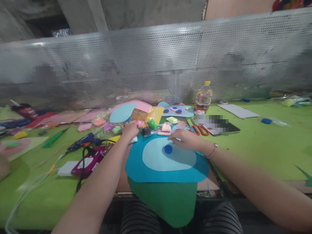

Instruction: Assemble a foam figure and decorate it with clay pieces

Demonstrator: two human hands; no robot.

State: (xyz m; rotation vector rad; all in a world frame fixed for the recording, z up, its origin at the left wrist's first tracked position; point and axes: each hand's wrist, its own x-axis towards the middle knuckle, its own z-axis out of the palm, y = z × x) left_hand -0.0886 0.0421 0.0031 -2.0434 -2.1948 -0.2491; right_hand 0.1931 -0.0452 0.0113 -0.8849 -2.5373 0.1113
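My left hand reaches in among the clay packets, its fingers bent and close together at a small bright pink lump of clay. Over the light blue paper oval is my right hand, loosely curved, fingers apart, with nothing visible in it. Just below its fingertips a dark blue clay disc lies on that oval. The oval rests on a larger blue paper shape, and a green paper piece hangs past the table edge under it. A green clay packet and peach clay sit between my hands.
Red-handled scissors, a dark tablet-like item and a bottle are at the right. A glue gun, a purple box and cables lie left. Perforated metal sheeting stands behind the table. Someone's hand shows at far left.
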